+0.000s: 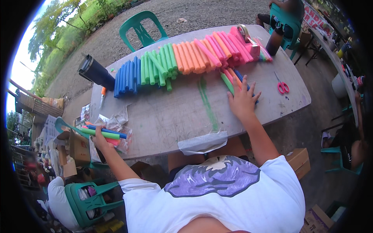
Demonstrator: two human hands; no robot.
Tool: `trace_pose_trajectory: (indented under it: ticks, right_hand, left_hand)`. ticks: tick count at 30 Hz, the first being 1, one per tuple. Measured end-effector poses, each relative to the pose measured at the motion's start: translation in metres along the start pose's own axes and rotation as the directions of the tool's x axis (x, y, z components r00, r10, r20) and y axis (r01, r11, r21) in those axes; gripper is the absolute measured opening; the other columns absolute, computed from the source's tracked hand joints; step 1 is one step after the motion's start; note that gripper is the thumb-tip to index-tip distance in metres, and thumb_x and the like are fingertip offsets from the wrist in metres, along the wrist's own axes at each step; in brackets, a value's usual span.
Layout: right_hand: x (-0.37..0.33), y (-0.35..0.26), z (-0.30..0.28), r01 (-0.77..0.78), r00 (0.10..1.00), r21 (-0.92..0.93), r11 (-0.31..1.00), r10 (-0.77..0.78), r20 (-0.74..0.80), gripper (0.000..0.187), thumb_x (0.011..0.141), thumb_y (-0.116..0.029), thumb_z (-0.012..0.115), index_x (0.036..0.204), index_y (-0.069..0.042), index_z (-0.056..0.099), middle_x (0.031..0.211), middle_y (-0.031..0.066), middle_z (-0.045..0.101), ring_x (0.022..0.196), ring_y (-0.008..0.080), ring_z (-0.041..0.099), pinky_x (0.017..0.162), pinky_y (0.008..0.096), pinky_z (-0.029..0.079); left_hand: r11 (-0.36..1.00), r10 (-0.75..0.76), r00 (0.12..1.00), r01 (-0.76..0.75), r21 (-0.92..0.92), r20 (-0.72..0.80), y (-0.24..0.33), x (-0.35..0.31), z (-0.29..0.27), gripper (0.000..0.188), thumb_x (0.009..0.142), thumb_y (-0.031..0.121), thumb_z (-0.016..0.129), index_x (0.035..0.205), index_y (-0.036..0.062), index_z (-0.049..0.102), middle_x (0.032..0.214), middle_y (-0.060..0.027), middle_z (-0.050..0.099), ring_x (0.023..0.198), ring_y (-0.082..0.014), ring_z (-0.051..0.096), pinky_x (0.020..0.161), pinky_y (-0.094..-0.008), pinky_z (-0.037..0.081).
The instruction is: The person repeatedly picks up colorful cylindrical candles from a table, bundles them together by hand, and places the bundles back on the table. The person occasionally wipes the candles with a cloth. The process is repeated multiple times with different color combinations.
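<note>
Hand on the person's left grasped a bundle of green, blue and pink sticks left of the frame's centre. The right hand, right of centre, lay splayed, unclenched, over a second bundle on the table. Beyond, a blue-to-pink row of sticks spanned the upper centre; pink-handled scissors lay further right.

Tabletop open at centre; coloured sticks (piled) block the far side.
</note>
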State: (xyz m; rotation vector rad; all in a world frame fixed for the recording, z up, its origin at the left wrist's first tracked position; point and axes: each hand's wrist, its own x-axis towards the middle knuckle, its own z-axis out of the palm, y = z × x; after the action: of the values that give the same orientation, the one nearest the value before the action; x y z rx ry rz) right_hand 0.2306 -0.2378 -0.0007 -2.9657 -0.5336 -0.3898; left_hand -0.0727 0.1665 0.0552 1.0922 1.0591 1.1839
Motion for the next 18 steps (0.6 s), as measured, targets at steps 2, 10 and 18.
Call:
trace_pose_trajectory:
  ticks: [2,10,18]
  right_hand:
    - [-0.006,-0.005,-0.010,0.130,0.981,0.098,0.987,-0.113,-0.159,0.062,0.088,-0.035,0.058,0.143,-0.017,0.034,0.148,0.0189,0.025,0.132,0.0462,0.029,0.101,0.0672,0.023]
    - [-0.071,-0.077,-0.080,0.222,0.722,0.965,0.139,-0.689,-0.067,0.079,0.078,-0.021,0.070,0.141,-0.004,0.027,0.127,0.0223,0.049,0.118,0.0377,0.049,0.097,0.0414,0.041]
    - [-0.071,-0.055,-0.070,-0.059,0.828,0.921,0.385,-0.496,0.261,0.093,0.072,-0.022,0.073,0.145,-0.005,0.017,0.120,0.0269,0.051,0.100,0.0440,0.059,0.085,0.0433,0.048]
  left_hand:
    - [0.969,0.226,0.972,-0.218,0.115,-0.064,-0.007,-0.022,0.006,0.040,0.077,0.007,0.061,0.113,-0.0013,0.047,0.084,-0.0107,0.057,0.069,-0.0197,0.060,0.061,-0.0330,0.054]
    - [0.932,-0.050,0.772,0.265,-0.248,0.634,-0.014,-0.213,0.113,0.056,0.082,0.003,0.059,0.132,0.0005,0.033,0.113,-0.0183,0.057,0.089,-0.0205,0.062,0.081,-0.0316,0.051]
    - [1.000,-0.010,0.469,-0.011,0.017,0.883,-0.046,-0.260,0.151,0.078,0.086,0.016,0.063,0.145,0.0017,0.014,0.149,-0.0179,0.020,0.133,-0.0297,0.032,0.107,-0.0431,0.029]
